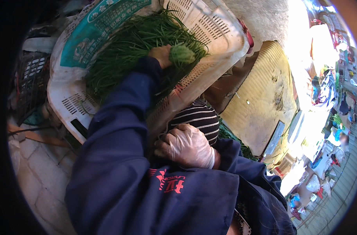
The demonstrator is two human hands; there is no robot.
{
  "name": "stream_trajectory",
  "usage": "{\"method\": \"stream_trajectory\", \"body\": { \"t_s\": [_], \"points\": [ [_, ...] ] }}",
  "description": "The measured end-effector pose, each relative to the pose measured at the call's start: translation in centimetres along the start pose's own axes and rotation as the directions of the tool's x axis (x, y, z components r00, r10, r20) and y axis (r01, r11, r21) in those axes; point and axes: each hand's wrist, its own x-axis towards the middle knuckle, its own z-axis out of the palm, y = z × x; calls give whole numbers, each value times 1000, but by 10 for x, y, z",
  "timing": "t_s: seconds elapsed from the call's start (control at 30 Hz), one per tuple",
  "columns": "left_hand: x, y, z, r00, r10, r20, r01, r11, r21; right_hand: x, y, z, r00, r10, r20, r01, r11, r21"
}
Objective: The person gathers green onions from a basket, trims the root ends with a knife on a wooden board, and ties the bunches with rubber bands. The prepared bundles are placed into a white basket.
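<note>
My left hand [160, 56], bare, is closed around a bunch of green chives [182, 55] inside a white plastic crate [213, 28]. The pale cut ends of the bunch face right. More long-leaved chives [122, 50] fill the crate under and beside that hand. My right hand [185, 145] wears a thin translucent glove. Its fingers are curled, close to the crate's near wall and against dark fabric with white stripes [197, 117]. The glove's back faces up, so anything under the fingers is hidden.
A teal printed label [87, 38] covers the crate's far-left wall. To the right lies a stained yellowish ribbed sheet [263, 88] with a flat metal blade [274, 136] on it. A dark plastic crate [31, 79] stands at left. Paving [46, 182] shows below, and market stalls beyond at right.
</note>
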Motion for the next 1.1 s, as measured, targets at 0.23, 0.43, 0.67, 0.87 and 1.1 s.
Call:
{"method": "stream_trajectory", "body": {
  "t_s": [0.23, 0.43, 0.67, 0.87, 1.1],
  "points": [
    [-3, -80, -44, 910, 247, -334, -408, 684, -605, -11, 54, -30, 886, 295, -358, -141, 906, 400],
    [-61, -82, -92, 945, 204, -254, -325, 523, -788, 20, 147, -1, 772, 602, -204, -520, 783, 343],
    [-103, -52, -81, 820, 449, -354, -451, 128, -883, 91, 156, 21, 875, 478, -80, -63, 277, 959],
    [-165, -4, -70, 865, 432, -255, -387, 252, -887, 79, 140, 1, 814, 541, 213, -147, -163, 976],
    [-200, 19, -76, 851, 283, -443, -514, 275, -812, 67, 108, 25, 938, 345, 39, -81, 107, 991]
  ]
}}
